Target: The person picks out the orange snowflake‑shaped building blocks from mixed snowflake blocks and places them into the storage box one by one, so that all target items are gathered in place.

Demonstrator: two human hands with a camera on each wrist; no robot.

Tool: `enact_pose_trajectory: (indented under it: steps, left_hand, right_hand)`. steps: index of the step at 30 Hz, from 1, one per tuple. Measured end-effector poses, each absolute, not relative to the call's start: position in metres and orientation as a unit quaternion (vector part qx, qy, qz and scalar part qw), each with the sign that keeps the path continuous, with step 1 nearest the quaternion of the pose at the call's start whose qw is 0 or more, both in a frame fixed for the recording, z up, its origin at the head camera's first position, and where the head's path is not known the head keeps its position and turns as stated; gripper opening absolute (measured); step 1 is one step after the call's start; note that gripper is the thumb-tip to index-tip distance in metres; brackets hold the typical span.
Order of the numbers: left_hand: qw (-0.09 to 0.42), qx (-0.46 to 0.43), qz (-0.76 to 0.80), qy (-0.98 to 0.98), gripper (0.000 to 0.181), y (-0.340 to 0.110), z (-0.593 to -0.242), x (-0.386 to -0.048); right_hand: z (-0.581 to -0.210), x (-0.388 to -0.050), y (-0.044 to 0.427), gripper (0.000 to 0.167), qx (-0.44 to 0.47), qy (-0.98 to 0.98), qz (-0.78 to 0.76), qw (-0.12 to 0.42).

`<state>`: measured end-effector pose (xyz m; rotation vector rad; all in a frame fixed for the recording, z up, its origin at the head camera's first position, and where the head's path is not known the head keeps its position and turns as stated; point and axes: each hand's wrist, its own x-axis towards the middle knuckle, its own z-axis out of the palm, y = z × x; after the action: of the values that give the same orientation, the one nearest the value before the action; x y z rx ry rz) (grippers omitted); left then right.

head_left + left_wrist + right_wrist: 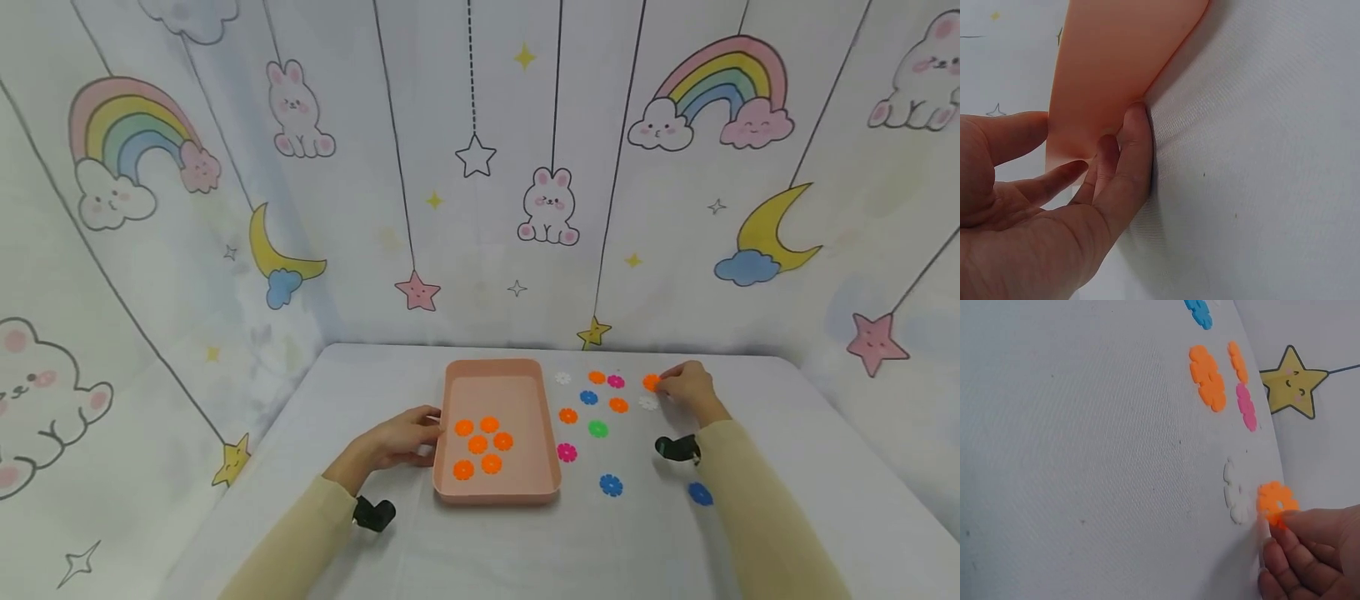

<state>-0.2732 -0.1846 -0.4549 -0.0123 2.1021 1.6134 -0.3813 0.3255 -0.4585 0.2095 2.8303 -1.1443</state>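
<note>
My left hand (405,435) is at the left side of a pink tray (498,375). In the left wrist view its fingers (1138,134) touch the tray's outer wall low down by the table, and the thumb meets the rim. Several orange flower-shaped plastic discs (477,444) lie in the tray. At the back right, my right hand (688,390) pinches an orange flower-shaped disc (1274,499) between thumb and fingers; it stands tilted up in the right wrist view. A white disc (648,402) lies flat close to that hand.
Between tray and right hand lie loose discs: orange (618,405), pink (567,452), green (597,428), blue (611,485) and white (562,378). Another blue disc (701,493) is beside the right sleeve. A patterned cloth (480,250) hangs behind the white table (375,367).
</note>
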Motion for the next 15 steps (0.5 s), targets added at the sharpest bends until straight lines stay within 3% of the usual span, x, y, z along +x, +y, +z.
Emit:
enact_pose_trajectory:
  steps: [15]
  left_hand:
    - [0.244,-0.008,0.592,0.768,0.05,-0.185,-0.455,-0.273]
  right_hand:
    - [-0.432,-0.357,0.318,0.037,0.03,0.923,-0.385,-0.006]
